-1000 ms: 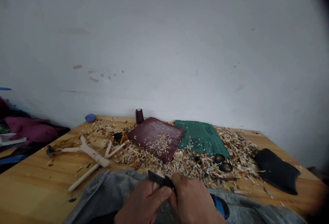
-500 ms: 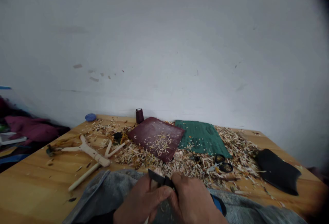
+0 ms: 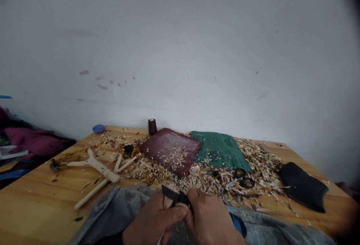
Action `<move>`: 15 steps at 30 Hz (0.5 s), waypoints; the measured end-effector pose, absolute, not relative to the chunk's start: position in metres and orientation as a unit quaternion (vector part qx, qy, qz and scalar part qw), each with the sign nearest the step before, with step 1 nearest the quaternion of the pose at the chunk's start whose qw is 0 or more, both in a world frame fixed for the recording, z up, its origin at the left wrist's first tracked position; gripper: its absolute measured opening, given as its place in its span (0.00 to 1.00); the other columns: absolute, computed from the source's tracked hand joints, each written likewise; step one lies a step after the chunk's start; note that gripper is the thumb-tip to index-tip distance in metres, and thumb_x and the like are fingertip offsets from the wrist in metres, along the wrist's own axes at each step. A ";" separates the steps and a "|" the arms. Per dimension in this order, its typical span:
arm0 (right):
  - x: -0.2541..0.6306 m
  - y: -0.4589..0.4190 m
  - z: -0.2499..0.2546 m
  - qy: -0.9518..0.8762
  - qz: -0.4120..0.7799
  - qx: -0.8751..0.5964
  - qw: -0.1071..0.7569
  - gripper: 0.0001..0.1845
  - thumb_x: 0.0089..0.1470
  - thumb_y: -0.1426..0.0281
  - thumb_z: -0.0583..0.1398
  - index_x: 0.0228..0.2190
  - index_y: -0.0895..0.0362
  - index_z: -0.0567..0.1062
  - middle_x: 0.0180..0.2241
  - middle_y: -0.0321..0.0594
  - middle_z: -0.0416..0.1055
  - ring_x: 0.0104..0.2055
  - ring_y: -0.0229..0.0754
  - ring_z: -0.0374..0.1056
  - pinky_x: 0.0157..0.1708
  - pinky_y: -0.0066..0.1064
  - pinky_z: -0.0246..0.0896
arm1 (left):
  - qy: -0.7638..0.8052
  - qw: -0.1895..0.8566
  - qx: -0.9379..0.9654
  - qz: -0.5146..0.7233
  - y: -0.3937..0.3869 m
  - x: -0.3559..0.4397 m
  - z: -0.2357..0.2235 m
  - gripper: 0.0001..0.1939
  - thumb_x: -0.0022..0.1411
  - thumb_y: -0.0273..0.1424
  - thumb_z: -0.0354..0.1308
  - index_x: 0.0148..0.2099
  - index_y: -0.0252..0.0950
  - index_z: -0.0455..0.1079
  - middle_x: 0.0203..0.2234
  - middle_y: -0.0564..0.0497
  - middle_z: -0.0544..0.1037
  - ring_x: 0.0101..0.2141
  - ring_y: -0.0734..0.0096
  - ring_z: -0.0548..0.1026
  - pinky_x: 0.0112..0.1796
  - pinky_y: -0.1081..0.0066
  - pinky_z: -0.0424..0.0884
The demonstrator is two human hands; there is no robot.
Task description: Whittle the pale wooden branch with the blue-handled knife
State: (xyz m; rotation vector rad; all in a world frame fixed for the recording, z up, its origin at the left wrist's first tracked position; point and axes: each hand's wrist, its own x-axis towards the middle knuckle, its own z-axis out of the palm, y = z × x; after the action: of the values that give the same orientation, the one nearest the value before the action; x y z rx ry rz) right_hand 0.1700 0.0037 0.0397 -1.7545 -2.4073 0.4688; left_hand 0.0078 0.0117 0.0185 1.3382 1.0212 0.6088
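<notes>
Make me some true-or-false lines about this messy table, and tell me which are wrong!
1. The right hand grips a dark, flat-bladed knife. True.
2. The left hand grips black-handled metal scissors. False: the left hand holds a pale wooden stick.
3. Pale wood shavings lie on the flat dark-red sheet. True.
4. The dark-red thread cone is lying on its side. False: the thread cone stands upright.

Hands [image 3: 212, 217] around dark knife [image 3: 170, 194] and pale wood [image 3: 168, 202], shavings [image 3: 204, 179] beyond.
</notes>
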 end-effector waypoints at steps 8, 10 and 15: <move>0.169 0.003 0.040 -0.779 0.150 -0.607 0.057 0.12 0.60 0.66 0.50 0.38 0.58 0.71 0.36 0.48 0.76 0.37 0.51 0.73 0.32 0.33 0.59 | 0.506 0.605 0.546 0.281 0.005 0.013 0.020 0.23 0.51 0.55 0.55 0.29 0.39 0.60 0.08 0.64 0.57 0.08 0.80 0.56 0.11 0.78 0.51; 0.171 0.005 0.038 -0.785 0.149 -0.598 0.066 0.13 0.60 0.66 0.50 0.37 0.58 0.71 0.36 0.47 0.76 0.38 0.50 0.73 0.33 0.32 0.58 | 0.501 0.605 0.549 0.286 0.004 0.013 0.021 0.24 0.51 0.56 0.55 0.29 0.40 0.59 0.08 0.64 0.56 0.08 0.80 0.55 0.11 0.78 0.51; 0.176 0.006 0.036 -0.806 0.162 -0.561 0.093 0.12 0.58 0.65 0.51 0.35 0.56 0.72 0.35 0.45 0.76 0.36 0.49 0.73 0.31 0.31 0.56 | 0.463 0.615 0.575 0.280 0.008 0.010 0.014 0.24 0.51 0.54 0.57 0.34 0.38 0.62 0.12 0.63 0.60 0.09 0.80 0.56 0.12 0.77 0.51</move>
State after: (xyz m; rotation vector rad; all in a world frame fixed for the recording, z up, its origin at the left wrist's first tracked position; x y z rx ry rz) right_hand 0.1756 0.0060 0.0357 -1.6653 -2.3932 0.4819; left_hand 0.0098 0.0083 0.0145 1.3241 1.0660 0.6448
